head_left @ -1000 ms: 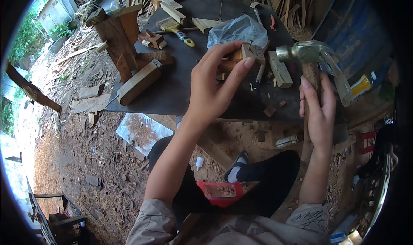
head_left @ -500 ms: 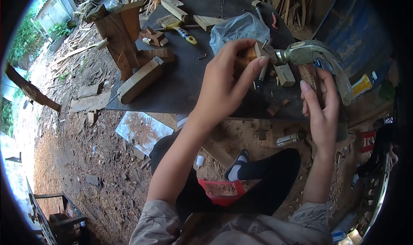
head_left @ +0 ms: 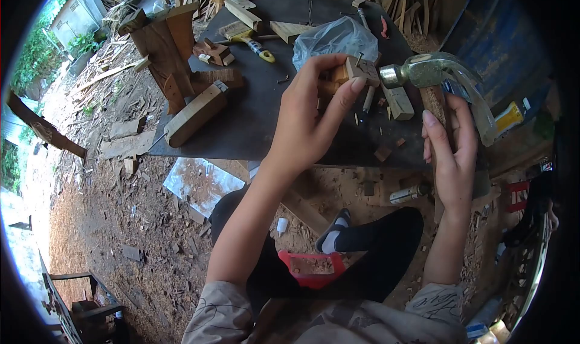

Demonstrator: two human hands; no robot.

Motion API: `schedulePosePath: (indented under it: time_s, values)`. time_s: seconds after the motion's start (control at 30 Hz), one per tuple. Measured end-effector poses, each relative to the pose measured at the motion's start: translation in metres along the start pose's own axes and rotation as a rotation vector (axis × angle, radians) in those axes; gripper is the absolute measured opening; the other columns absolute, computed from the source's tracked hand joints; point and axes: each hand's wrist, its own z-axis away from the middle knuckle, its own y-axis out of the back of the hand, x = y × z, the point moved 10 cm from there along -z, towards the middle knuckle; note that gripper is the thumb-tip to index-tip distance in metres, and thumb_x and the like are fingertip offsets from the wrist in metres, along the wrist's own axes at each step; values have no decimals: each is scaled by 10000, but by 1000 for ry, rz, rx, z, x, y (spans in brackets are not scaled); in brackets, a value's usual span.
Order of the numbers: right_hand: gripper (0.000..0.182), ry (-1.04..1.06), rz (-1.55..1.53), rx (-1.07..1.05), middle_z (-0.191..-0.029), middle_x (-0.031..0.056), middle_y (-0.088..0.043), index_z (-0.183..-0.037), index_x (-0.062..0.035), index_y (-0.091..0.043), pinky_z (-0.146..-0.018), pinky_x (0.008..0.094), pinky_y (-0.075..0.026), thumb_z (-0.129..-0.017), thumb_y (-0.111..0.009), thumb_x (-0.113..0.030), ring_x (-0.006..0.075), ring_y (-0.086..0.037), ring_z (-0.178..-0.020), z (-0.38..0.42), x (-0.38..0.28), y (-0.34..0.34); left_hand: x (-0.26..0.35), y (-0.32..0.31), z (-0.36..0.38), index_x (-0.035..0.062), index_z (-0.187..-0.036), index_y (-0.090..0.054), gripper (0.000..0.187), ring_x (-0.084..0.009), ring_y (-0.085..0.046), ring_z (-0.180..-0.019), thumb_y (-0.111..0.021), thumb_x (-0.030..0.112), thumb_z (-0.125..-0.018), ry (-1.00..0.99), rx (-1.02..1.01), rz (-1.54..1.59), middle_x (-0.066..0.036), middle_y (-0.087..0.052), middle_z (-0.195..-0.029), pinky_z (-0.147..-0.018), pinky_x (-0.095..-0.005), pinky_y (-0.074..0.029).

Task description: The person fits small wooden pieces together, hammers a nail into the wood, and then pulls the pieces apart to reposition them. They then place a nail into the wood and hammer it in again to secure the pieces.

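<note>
Between the thumb and fingers of my left hand (head_left: 305, 117) is a small wooden block (head_left: 361, 72), held above the dark table. A nail (head_left: 359, 58) sticks up from the block's upper face. My right hand (head_left: 453, 138) is wrapped round the wooden handle of a claw hammer (head_left: 422, 71). The hammer's striking face points left toward the block, with a small gap between them. Behind the block, a crumpled clear plastic bag (head_left: 338, 37) lies on the table.
On the dark table (head_left: 260, 126) are a yellow-handled brush (head_left: 257, 45), a wooden plane (head_left: 196, 114), a wood block (head_left: 397, 103) and loose wood pieces. A red plastic stool (head_left: 311, 277) is below, between my legs. A spray can (head_left: 406, 194) is under the table edge.
The hammer head has drawn slightly away from the block. My left hand has shifted a little left with the block, and its nail shows more clearly.
</note>
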Motion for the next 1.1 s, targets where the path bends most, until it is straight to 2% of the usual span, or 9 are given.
schedulePosePath:
  time_s: [0.37,0.47,0.6,0.63,0.7,0.77,0.87,0.97,1.1]
  values:
    - [348,6,9,-6,-880,-9,-581,-1397,-30,-603,-592,211,-395,-1091,-661,-184,35,-481,-677,2,-2,-3,2,2,0,-43,-1302,-624,424,-264,-726,-1022,-765,258,-1039,-11,2,-24,-192,-733,-1143,-910,-361,-555]
    - [361,-5,63,-8,-910,-4,-611,-1403,-35,-601,-592,216,-386,-1088,-675,-197,37,-466,-674,2,-2,-2,0,1,1,-42,-1302,-624,421,-260,-724,-1022,-763,258,-1041,6,-4,-4,-189,-732,-1141,-908,-359,-555]
    - [361,138,288,63,-982,5,-664,-1397,-44,-605,-585,228,-370,-1089,-685,-215,39,-453,-675,-4,8,10,0,1,1,-39,-1306,-623,418,-255,-722,-1025,-759,258,-1046,-6,-2,-12,-186,-731,-1141,-905,-355,-556]
    - [362,127,310,70,-1006,11,-680,-1397,-46,-605,-583,232,-370,-1091,-684,-222,40,-455,-680,-6,13,13,1,1,1,-35,-1323,-621,414,-217,-713,-1031,-745,257,-1058,-3,-7,-21,-160,-733,-1137,-915,-334,-551]
    - [366,101,385,85,-1047,40,-708,-1401,-54,-603,-611,260,-406,-1098,-677,-246,76,-508,-707,-9,21,17,0,1,2,-27,-1358,-617,407,-141,-695,-1042,-717,256,-1084,5,-18,-40,-108,-737,-1129,-934,-293,-542]
    - [376,68,496,105,-1080,87,-733,-1408,-66,-599,-671,306,-478,-1106,-664,-281,145,-609,-751,-12,27,21,1,0,2,-27,-1358,-618,405,-143,-697,-1048,-718,254,-1083,-1,-21,-39,-109,-737,-1126,-935,-295,-542]
    - [407,50,665,62,-1139,169,-737,-1428,-89,-587,-839,402,-534,-1115,-636,-344,307,-705,-913,-17,35,23,2,0,2,-24,-1360,-617,404,-146,-699,-1057,-717,253,-1084,10,-23,-48,-110,-738,-1127,-940,-298,-543]
    - [424,-106,666,25,-1186,218,-726,-1428,-100,-587,-963,467,-517,-1121,-607,-391,431,-702,-1080,-21,44,27,0,1,2,-13,-1333,-628,415,-203,-708,-1018,-748,270,-1055,27,-4,-30,-141,-734,-1130,-885,-329,-545]
    - [438,-8,745,37,-1224,225,-739,-1450,-123,-585,-944,503,-532,-1130,-566,-423,466,-695,-1138,-23,46,26,-2,1,1,-4,-1321,-634,426,-219,-710,-981,-767,286,-1039,-7,15,-37,-145,-734,-1120,-823,-337,-541]
